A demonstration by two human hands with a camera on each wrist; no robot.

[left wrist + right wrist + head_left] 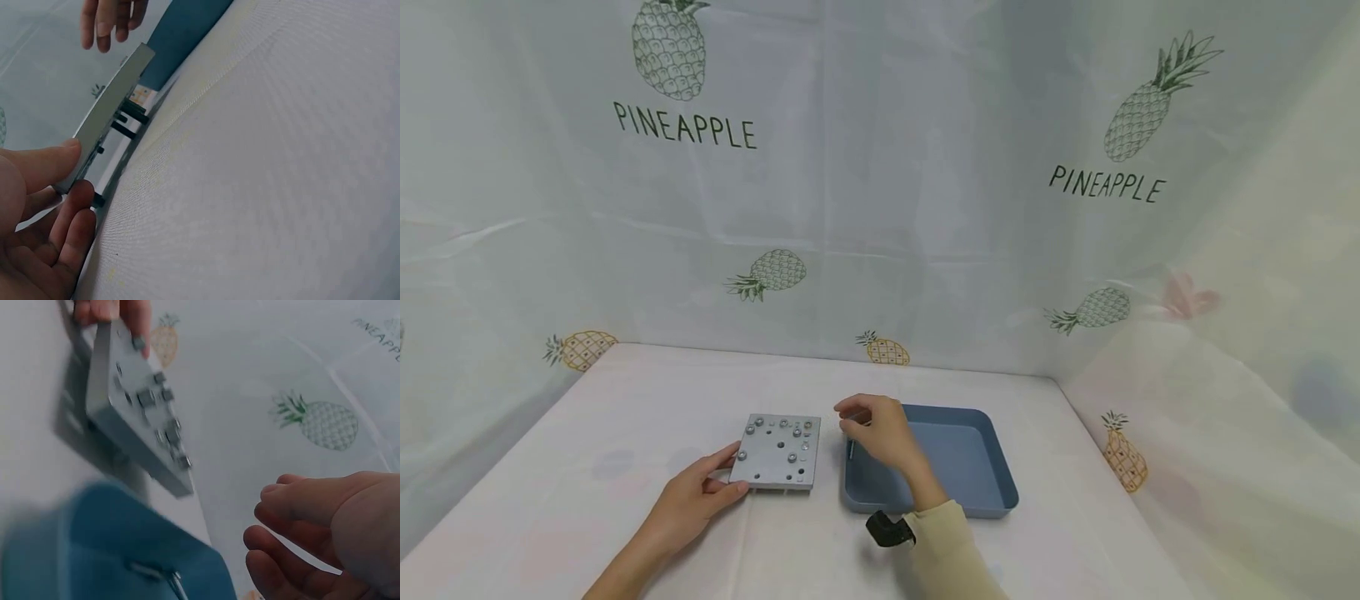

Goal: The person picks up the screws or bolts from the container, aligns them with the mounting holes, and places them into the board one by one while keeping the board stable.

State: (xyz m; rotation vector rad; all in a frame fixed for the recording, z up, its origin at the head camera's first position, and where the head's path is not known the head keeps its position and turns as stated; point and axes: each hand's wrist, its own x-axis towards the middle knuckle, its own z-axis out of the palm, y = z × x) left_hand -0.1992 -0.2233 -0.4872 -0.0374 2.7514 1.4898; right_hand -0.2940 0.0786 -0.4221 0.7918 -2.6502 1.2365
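My left hand (692, 504) grips a square metal plate (767, 467) by its near left corner, with the thumb along the edge and fingers beneath. Several bolts (792, 457) sit in holes across its top face. Their dark shanks (128, 130) stick out below, in the left wrist view. My right hand (883, 433) is above the left side of a blue tray (1006, 487), to the right of the plate. Its fingers are loosely bent, and nothing shows between thumb and fingertips in the right wrist view. Inside the tray lie thin metal pieces (178, 585), blurred there.
A pale cloth covers the table (625, 417). Behind and beside it hangs a curtain (887, 167) printed with pineapples. A black wrist device (887, 530) sits by the right sleeve (951, 542), over the table in front of the tray.
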